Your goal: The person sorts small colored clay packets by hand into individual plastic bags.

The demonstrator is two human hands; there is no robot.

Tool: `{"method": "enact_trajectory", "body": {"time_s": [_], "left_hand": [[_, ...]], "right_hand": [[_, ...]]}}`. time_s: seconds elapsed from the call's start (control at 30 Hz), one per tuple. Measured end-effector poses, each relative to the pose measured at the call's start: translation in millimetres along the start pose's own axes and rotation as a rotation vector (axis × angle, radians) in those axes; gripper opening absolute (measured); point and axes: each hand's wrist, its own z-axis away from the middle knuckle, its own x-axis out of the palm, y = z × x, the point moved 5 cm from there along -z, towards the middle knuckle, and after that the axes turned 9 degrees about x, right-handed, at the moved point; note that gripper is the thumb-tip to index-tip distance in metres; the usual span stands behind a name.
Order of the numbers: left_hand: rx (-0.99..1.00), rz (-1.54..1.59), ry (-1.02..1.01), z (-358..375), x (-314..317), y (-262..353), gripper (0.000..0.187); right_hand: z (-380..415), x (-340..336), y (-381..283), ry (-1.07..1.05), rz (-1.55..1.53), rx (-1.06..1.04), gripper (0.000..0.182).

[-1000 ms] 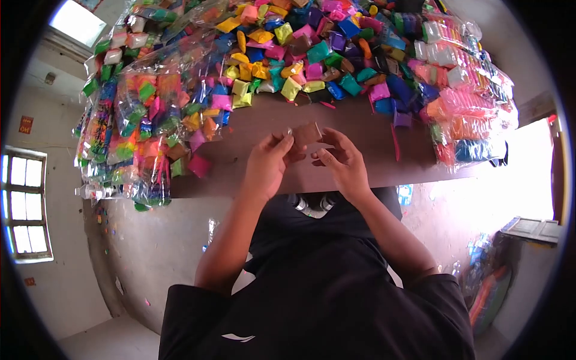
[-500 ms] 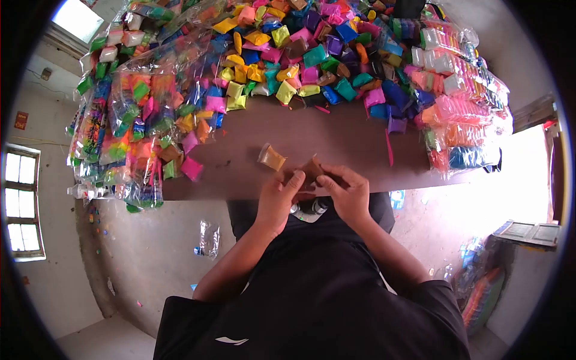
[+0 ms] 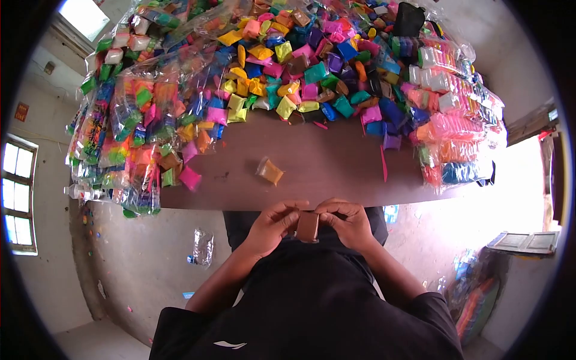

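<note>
A small brown packet (image 3: 308, 227) is held between both hands, just off the near edge of the table and in front of my body. My left hand (image 3: 273, 225) pinches its left side, thumb against the packet. Its right side is gripped by my right hand (image 3: 346, 221) between thumb and fingers, close to the top edge. Beyond the hands, a tan packet in a clear wrapper (image 3: 270, 172) lies alone on the brown tabletop (image 3: 324, 153), touched by neither hand.
A big heap of colourful small packets (image 3: 300, 72) covers the back of the table. Clear bags of packets stand stacked at the left (image 3: 138, 120) and right (image 3: 453, 129). A pink strip (image 3: 384, 164) lies at right. On the floor is a crumpled clear wrapper (image 3: 203, 247).
Both hands have drawn back from over the tabletop toward my body, bringing the brown packet along. The packet now hangs with its broad side visible. The tan packet stays on the table.
</note>
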Motion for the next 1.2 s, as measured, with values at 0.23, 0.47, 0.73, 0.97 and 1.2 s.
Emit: {"method": "enact_trajectory", "body": {"time_s": [0.23,0.47,0.73,0.97,1.2], "left_hand": [[0.175,0.025,0.007,10,-1,-10,0.010],[0.383,-0.562,0.134,-2,-1,7,0.013],[0.588,-0.693,0.359,-22,-23,9,0.009],[0.788,-1.523,0.356,-42,-27,43,0.054],[0.745,-1.530,0.235,-56,-78,49,0.063]], "right_hand": [[0,9,13,-0.127,-0.284,0.111,0.016],[-6,11,18,0.103,-0.231,0.089,0.012],[-31,-12,7,0.406,0.322,-0.134,0.004],[-82,-27,27,0.376,0.531,-0.232,0.011],[-136,-44,21,0.403,0.565,-0.212,0.022]]}}
